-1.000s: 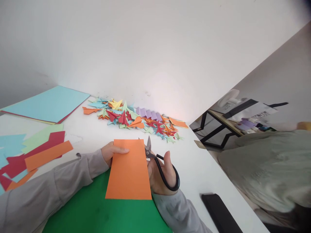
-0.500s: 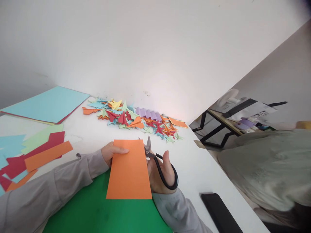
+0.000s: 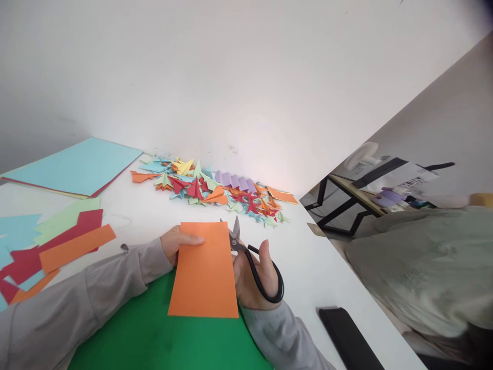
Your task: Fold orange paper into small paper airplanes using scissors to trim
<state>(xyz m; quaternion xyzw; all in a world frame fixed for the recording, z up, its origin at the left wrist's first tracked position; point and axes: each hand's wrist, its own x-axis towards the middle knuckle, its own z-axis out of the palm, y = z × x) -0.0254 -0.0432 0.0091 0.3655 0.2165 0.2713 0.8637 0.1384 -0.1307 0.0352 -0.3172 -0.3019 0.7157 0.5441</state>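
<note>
My left hand (image 3: 174,243) pinches the left edge of an orange paper sheet (image 3: 204,270), thumb on top, and holds it up over a green sheet (image 3: 154,334). Gripping black-handled scissors (image 3: 250,262), my right hand (image 3: 252,280) sits at the sheet's right edge. The blades point up and away, close together by the sheet's top right corner. Both sleeves are grey.
A pile of folded coloured paper shapes (image 3: 215,192) lies at the back of the white table (image 3: 316,267). Paper strips (image 3: 57,241) and a stack of large sheets, light blue on top (image 3: 77,167), lie left. A black object (image 3: 348,336) lies right. Another person in pale green (image 3: 423,262) is beyond the table's edge.
</note>
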